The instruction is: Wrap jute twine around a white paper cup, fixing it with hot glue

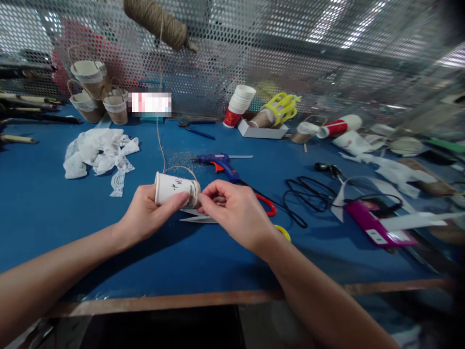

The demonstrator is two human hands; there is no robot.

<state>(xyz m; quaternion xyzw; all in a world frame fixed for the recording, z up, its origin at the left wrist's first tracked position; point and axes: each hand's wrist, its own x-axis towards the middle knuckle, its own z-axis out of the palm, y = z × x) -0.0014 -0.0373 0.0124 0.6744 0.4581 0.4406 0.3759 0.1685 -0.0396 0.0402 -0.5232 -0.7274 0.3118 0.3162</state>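
Observation:
My left hand (150, 213) grips a white paper cup (169, 189) that lies tilted on its side, its base end to the right. Twine (196, 194) is wound round that base end. With thumb and fingers closed, my right hand (236, 211) pinches at the wound twine; the exact strand is hidden. The twine runs from the cup up to a large brown spool (156, 23) above. Under my right hand lie scissors (199, 219), with red and yellow handles partly covered. Just beyond the hands rests a blue glue gun (220, 162).
White lace (98, 150) is heaped at left, before several twine-covered baskets (89, 87). Stacked paper cups (240, 104) and pliers (198, 130) stand along the back. A purple power strip (376, 225) and black cable (303, 196) lie right. The table edge (174, 303) is near me.

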